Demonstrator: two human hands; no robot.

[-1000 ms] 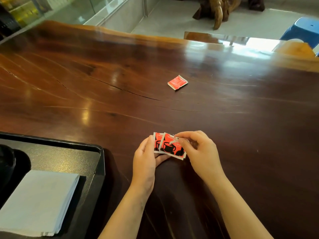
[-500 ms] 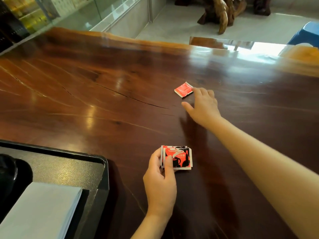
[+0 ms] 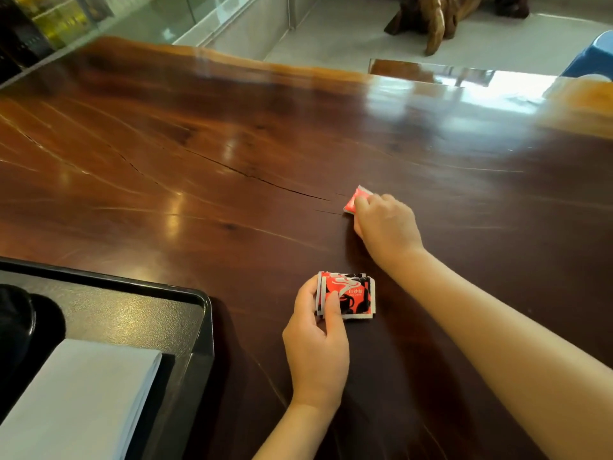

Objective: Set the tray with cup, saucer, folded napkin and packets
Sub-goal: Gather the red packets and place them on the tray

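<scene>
My left hand [image 3: 316, 343] pinches a small stack of red-and-black sugar packets [image 3: 351, 295] against the wooden table, thumb on top. Farther out, my right hand [image 3: 384, 224] closes its fingers over a single red packet [image 3: 356, 199] lying on the table; only the packet's left end shows. At the lower left stands the black tray [image 3: 185, 313]. On it lies a folded white napkin [image 3: 83, 400], and a dark rounded object [image 3: 16, 327], partly cut off by the frame edge, sits behind the napkin.
The dark polished table [image 3: 232, 161] has a long crack running across its middle. Its far edge meets a tiled floor with a carved wooden piece [image 3: 441, 18]. A blue stool [image 3: 593, 54] stands at the far right.
My right hand left the packet stack, reached out to the lone red packet and now covers it. My left hand kept the stack, squaring it up.
</scene>
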